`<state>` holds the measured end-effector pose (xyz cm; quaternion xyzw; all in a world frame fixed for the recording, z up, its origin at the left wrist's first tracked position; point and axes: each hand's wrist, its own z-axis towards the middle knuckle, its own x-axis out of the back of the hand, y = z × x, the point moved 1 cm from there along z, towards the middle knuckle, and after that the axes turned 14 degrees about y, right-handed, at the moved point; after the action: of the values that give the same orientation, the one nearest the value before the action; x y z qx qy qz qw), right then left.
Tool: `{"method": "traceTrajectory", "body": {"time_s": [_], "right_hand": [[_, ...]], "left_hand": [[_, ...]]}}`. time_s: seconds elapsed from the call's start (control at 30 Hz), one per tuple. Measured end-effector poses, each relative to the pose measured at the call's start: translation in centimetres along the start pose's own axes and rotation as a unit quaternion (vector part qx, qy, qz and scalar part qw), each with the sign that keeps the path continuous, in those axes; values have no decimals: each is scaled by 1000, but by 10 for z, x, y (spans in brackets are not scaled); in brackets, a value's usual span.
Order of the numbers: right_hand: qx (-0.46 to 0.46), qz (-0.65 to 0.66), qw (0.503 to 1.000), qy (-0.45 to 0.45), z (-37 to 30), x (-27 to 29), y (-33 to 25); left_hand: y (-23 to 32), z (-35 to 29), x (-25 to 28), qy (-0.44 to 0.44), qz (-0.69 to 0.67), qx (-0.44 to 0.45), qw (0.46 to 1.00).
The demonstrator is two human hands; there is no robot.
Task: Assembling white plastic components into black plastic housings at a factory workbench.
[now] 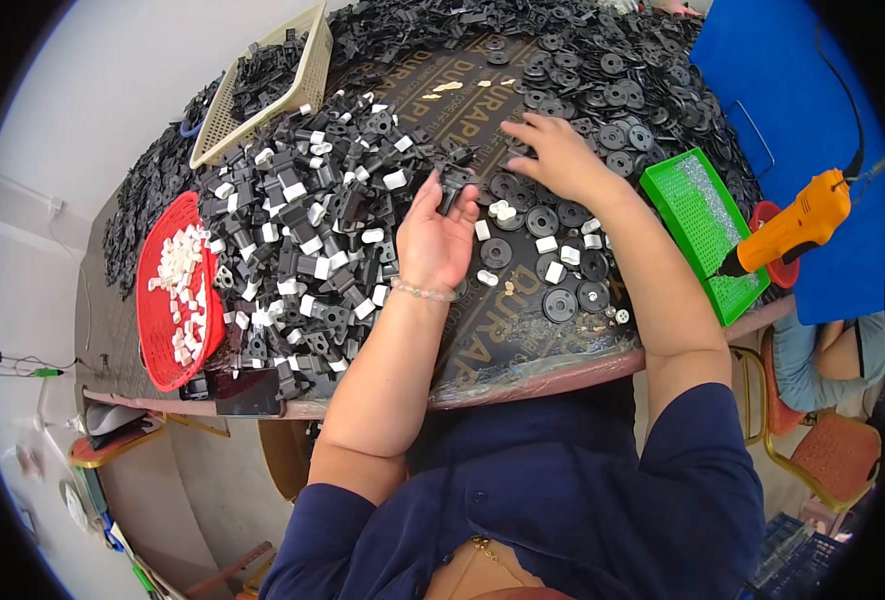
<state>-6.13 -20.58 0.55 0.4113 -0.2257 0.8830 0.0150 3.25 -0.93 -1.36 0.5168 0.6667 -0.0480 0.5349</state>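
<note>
My left hand [435, 238], palm turned up and fingers curled, holds a black plastic part [456, 182] at its fingertips. To its right, my right hand [560, 158] reaches over the table with fingers spread and nothing visible in them. Black plastic discs [541, 220] with centre holes lie just below that hand, mixed with small white plastic caps [555, 271]. Left of my left hand spreads a heap of black brackets [348, 208], many with white caps on them.
A red basket [150, 300] of white pieces stands left; a cream basket [210, 150] of black parts sits behind. At right, an orange electric screwdriver [798, 222] hangs over a green tray [663, 190] of screws. More discs [618, 95] pile up far right.
</note>
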Motion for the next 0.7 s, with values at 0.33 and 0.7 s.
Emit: {"method": "traceTrajectory", "body": {"time_s": [0.33, 0.7], "right_hand": [[6, 137, 984, -114, 6, 33, 12], [-9, -226, 960, 167, 32, 24, 102]], "left_hand": [[5, -3, -2, -13, 31, -57, 998], [0, -1, -4, -32, 16, -24, 999]]}}
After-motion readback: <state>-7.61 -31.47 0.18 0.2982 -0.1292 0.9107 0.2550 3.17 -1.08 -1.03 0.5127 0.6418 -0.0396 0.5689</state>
